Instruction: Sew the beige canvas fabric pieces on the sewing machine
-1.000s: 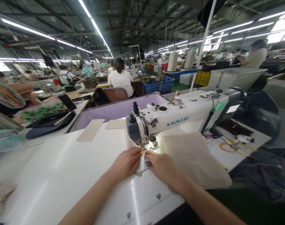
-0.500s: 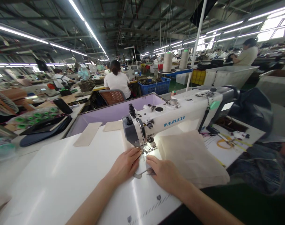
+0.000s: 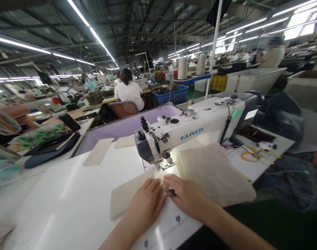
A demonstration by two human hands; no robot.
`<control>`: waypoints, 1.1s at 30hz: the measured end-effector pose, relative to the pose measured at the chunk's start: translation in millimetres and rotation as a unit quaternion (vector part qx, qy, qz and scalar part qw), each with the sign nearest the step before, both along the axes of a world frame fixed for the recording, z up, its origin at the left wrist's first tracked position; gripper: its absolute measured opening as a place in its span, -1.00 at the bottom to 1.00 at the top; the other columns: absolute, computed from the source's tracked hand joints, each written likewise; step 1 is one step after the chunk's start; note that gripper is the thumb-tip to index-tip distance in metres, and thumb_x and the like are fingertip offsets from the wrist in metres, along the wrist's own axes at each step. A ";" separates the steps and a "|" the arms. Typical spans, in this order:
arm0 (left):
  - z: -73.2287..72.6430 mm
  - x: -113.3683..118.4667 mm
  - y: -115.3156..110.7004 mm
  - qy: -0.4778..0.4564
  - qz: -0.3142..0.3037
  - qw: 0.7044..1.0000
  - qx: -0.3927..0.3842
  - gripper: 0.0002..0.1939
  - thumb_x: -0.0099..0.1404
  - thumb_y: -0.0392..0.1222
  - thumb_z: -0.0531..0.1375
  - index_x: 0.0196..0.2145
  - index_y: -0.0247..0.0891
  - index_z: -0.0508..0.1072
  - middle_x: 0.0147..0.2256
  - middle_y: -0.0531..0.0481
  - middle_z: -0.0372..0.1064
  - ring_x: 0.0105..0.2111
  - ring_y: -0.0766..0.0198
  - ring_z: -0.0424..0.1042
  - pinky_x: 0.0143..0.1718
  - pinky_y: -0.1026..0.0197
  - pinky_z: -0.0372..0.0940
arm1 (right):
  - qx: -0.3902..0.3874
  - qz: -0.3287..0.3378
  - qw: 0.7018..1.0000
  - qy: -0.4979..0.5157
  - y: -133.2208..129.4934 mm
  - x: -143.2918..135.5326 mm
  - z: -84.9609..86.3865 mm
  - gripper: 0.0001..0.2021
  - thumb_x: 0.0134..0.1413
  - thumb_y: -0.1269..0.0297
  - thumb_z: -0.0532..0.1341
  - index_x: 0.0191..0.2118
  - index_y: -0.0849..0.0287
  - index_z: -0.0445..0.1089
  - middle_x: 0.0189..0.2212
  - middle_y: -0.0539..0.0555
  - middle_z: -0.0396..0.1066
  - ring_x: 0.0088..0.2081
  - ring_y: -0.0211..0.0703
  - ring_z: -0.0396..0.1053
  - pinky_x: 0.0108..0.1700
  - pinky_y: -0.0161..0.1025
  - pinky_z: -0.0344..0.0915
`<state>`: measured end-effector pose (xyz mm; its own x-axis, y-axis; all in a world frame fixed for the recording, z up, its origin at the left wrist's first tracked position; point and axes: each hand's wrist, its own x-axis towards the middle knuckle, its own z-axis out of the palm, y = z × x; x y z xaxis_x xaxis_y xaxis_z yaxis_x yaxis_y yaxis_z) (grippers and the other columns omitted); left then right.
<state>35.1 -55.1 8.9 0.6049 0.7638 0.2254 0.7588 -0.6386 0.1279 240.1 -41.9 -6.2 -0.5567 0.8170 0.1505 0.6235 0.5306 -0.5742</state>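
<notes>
The sewing machine (image 3: pixel 191 132) stands before me, its presser foot (image 3: pixel 165 166) lit by a lamp. Just in front of the foot, my left hand (image 3: pixel 149 196) presses its bent fingers on a beige fabric piece (image 3: pixel 124 196), which spreads out flat to the left on the white table. My right hand (image 3: pixel 185 194) is closed, its fingertips close to the left hand's. From under its fingers shows a small dark metal tool (image 3: pixel 170 192) that looks like thread snips, mostly hidden. A folded pile of beige sheer fabric (image 3: pixel 210 173) lies right of the needle.
Two beige pieces (image 3: pixel 98 151) lie at the table's back edge by a lilac bin (image 3: pixel 116 126). Scissors (image 3: pixel 249 151) and yellow tape lie to the right. Thread cones (image 3: pixel 182 68) stand behind the machine. A co-worker (image 3: pixel 128 89) in white sits ahead.
My left hand has drawn back from the presser foot towards me, and the beige piece now shows out to its left. The right hand has barely moved.
</notes>
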 end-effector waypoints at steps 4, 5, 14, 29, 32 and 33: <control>-4.6 3.1 -13.4 -0.015 -0.023 1.000 0.006 -0.67 0.46 -0.26 0.07 0.11 -0.29 0.43 0.05 -0.21 0.48 0.07 0.00 0.45 0.10 -0.09 0.45 | -0.004 0.006 0.999 -0.037 -4.0 1.6 0.5 -0.66 0.28 0.35 0.12 0.13 0.13 0.39 0.14 0.10 0.43 -0.05 -0.01 0.52 -0.05 -0.15 0.43; -5.4 2.3 -14.5 -0.017 -0.026 0.999 0.005 -0.67 0.47 -0.26 0.06 0.13 -0.28 0.42 0.06 -0.20 0.48 0.08 0.01 0.45 0.11 -0.08 0.45 | -0.002 0.005 0.999 -0.044 -4.7 1.6 0.4 -0.68 0.29 0.34 0.12 0.11 0.13 0.40 0.12 0.09 0.44 -0.07 -0.01 0.52 -0.07 -0.16 0.43; -7.3 -3.9 -17.3 -0.001 -0.042 0.998 0.046 -0.63 0.48 -0.27 0.04 0.18 -0.22 0.39 0.06 -0.19 0.48 0.07 0.01 0.48 0.06 -0.03 0.49 | 0.020 0.029 0.996 -0.081 -8.3 4.2 -4.0 -0.70 0.28 0.41 0.12 0.09 0.18 0.38 0.13 0.11 0.43 -0.12 -0.05 0.52 -0.14 -0.20 0.39; -2.4 -13.7 6.2 0.001 -0.048 0.999 0.026 -0.73 0.47 -0.22 0.05 0.02 -0.23 0.49 0.01 -0.18 0.49 0.09 0.00 0.46 0.10 -0.05 0.46 | 0.008 0.026 0.995 -0.101 12.9 -2.6 13.4 -0.80 0.32 0.39 0.11 -0.05 0.10 0.43 0.00 0.06 0.48 -0.13 -0.09 0.51 -0.15 -0.25 0.31; -1.9 -17.1 16.6 0.006 -0.045 0.999 0.026 -0.71 0.48 -0.21 0.05 0.00 -0.26 0.50 0.00 -0.21 0.50 0.07 -0.01 0.47 0.08 -0.05 0.47 | 0.019 0.025 0.994 -0.109 19.6 -6.1 16.1 -0.82 0.29 0.41 0.12 -0.09 0.11 0.43 -0.02 0.05 0.48 -0.13 -0.09 0.51 -0.15 -0.25 0.32; -2.0 -18.4 20.2 0.004 -0.044 0.999 0.025 -0.71 0.48 -0.20 0.04 0.01 -0.26 0.51 0.00 -0.22 0.49 0.06 -0.01 0.47 0.08 -0.05 0.47 | 0.022 0.022 0.993 -0.110 21.6 -7.3 16.6 -0.82 0.28 0.41 0.12 -0.08 0.10 0.43 -0.02 0.05 0.48 -0.13 -0.09 0.51 -0.14 -0.25 0.33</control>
